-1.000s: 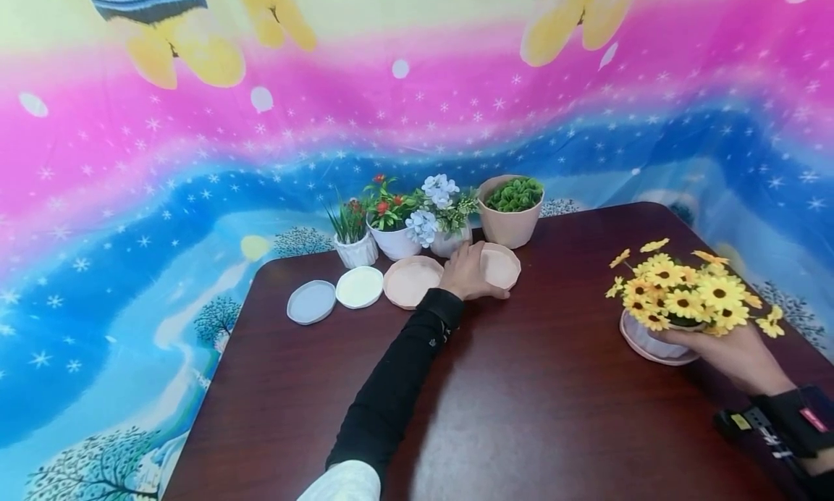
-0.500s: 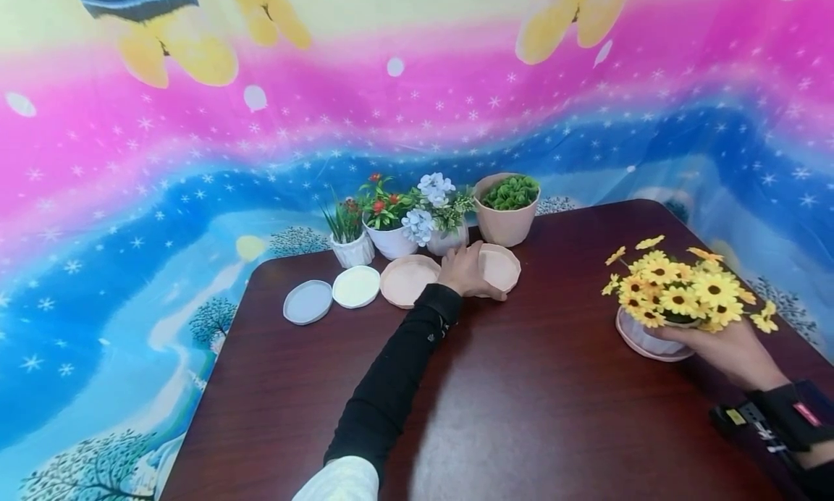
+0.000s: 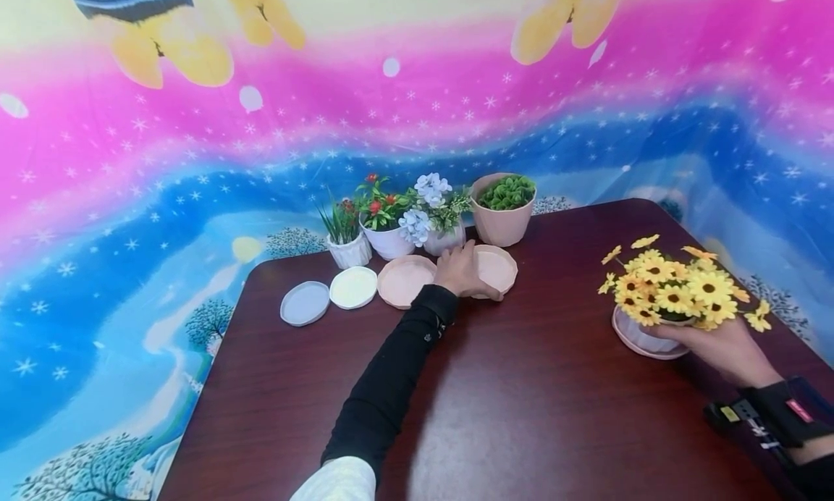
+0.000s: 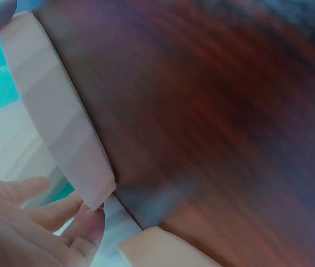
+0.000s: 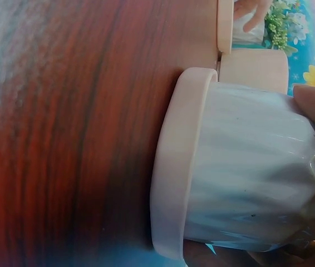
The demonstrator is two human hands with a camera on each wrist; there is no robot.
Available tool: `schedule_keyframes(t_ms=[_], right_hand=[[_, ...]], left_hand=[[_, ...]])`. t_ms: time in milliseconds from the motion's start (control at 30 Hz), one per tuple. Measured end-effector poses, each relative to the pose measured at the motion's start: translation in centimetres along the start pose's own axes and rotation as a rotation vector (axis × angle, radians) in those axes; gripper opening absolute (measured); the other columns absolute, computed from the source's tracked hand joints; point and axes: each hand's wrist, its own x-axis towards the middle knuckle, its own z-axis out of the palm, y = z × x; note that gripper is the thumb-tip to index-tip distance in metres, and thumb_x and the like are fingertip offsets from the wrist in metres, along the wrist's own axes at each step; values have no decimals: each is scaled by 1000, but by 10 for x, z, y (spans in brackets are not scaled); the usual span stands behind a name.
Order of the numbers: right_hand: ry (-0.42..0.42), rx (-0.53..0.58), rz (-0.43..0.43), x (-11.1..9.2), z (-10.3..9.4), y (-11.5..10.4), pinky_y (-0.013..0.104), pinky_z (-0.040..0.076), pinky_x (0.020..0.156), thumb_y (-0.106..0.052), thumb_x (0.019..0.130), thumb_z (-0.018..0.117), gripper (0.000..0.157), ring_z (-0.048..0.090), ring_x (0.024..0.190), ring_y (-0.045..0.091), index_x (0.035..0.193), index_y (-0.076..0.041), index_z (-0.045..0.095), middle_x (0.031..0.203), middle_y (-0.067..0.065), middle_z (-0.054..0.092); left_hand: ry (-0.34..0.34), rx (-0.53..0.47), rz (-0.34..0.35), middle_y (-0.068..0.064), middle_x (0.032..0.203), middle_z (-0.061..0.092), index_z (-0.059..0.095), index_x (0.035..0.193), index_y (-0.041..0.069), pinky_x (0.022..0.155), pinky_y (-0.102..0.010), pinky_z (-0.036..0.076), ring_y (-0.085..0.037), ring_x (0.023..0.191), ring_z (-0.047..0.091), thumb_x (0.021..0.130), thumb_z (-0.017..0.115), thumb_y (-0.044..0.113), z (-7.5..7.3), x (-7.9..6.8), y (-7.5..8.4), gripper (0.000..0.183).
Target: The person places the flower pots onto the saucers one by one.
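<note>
With the left hand (image 3: pixel 458 273), I grip a pale pink saucer (image 3: pixel 498 269) right of the tabletop's far middle. The thumb lies against its near edge, the other fingers round its far left side; the saucer rests on the tabletop (image 3: pixel 521 392).

On the right side I have the right hand (image 3: pixel 736 352) wrapped round a white pot (image 5: pixel 246 172), fingers gripping it from opposite sides. Yellow flowers (image 3: pixel 674 287) spill over its top and hide part of that hand from me. The pot stands upright, its base inside the rim of a pink saucer below (image 5: pixel 174 167).

To the left of my left hand I count three more saucers in a row: a grey saucer (image 3: pixel 304 303) farthest left, a white saucer (image 3: pixel 353 287) just beside it, then a peach saucer (image 3: pixel 405 280), partly covered by the hand. Behind the saucers, along the far edge, stand a grassy plant (image 3: pixel 342 226), a red-flowered plant (image 3: pixel 382 204), a pale blue-flowered plant (image 3: pixel 430 190) and, farthest right, a large pink pot (image 3: pixel 503 224) with green leaves. A printed cloth (image 3: pixel 391 117) hangs beyond.
</note>
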Motion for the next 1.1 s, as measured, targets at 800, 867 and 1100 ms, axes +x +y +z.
schedule_keyframes(t_ms=[800, 867, 1100], right_hand=[[4, 112, -80, 3, 1, 0, 8, 48, 83, 13, 88, 80, 79, 60, 108, -11, 148, -30, 52, 127, -24, 62], [-1, 121, -77, 4, 1, 0, 8, 49, 84, 14, 88, 79, 83, 59, 111, -12, 152, -30, 48, 131, -25, 60], [-3, 62, -5, 2, 4, 1, 6, 46, 84, 5, 92, 80, 84, 51, 112, -18, 156, -34, 42, 129, -33, 52]], left_hand=[[20, 30, 181, -11, 149, 58, 32, 167, 13, 107, -44, 48, -32, 124, 54, 61, 92, 74, -17, -39, 24, 136], [17, 32, 196, -12, 150, 57, 31, 167, 13, 108, -44, 48, -33, 125, 54, 61, 92, 75, -17, -42, 29, 138], [-17, 65, 240, -12, 152, 56, 29, 168, 13, 109, -45, 48, -34, 132, 53, 60, 92, 76, -14, -55, 43, 140]])
